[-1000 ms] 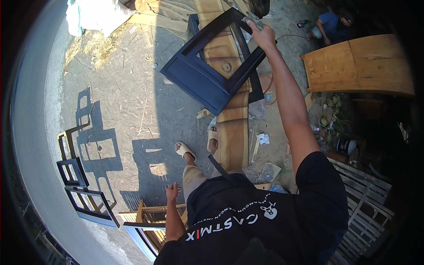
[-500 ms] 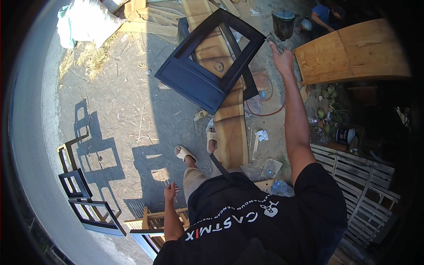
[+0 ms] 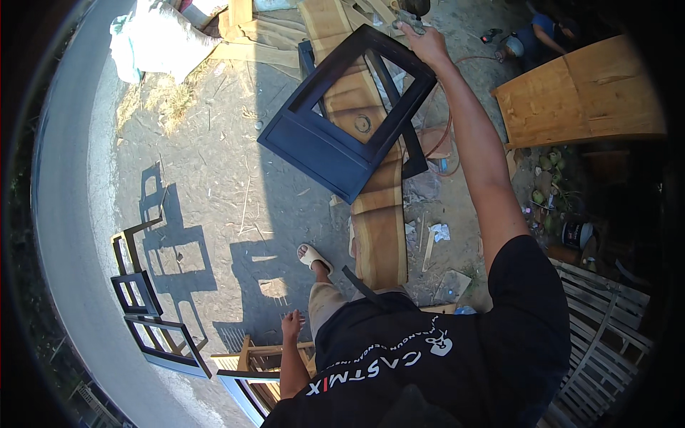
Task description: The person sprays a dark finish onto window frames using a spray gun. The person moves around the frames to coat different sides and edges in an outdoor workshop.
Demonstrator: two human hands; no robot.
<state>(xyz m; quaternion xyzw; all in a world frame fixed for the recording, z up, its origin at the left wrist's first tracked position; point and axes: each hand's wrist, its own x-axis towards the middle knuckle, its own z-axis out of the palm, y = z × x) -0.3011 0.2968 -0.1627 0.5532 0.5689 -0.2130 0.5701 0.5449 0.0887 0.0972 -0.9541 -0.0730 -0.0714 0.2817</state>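
Observation:
My right arm reaches out past a dark-painted cabinet door frame [image 3: 314, 150], which has an open window in its upper part. At the frame's far right corner my right hand [image 3: 427, 46] is closed round a small grey tool [image 3: 410, 25]; its exact kind is too small to make out. Under the frame lie a long brown wooden slab [image 3: 378, 242] and a second dark frame piece [image 3: 414, 153]. My left hand [image 3: 292, 324] hangs low by my left leg, fingers loosely apart, holding nothing.
A reddish hose [image 3: 448, 143] curls on the ground beside my right arm. Several dark frames [image 3: 168, 346] stand at the left by the road. A person [image 3: 535, 36] crouches at the far right near a wooden panel [image 3: 585, 93]. Slatted pallets [image 3: 599, 321] lie at right.
My right hand, with the grey tool, has moved farther out and left along the dark frame's far edge. My view has shifted, and my right foot no longer shows.

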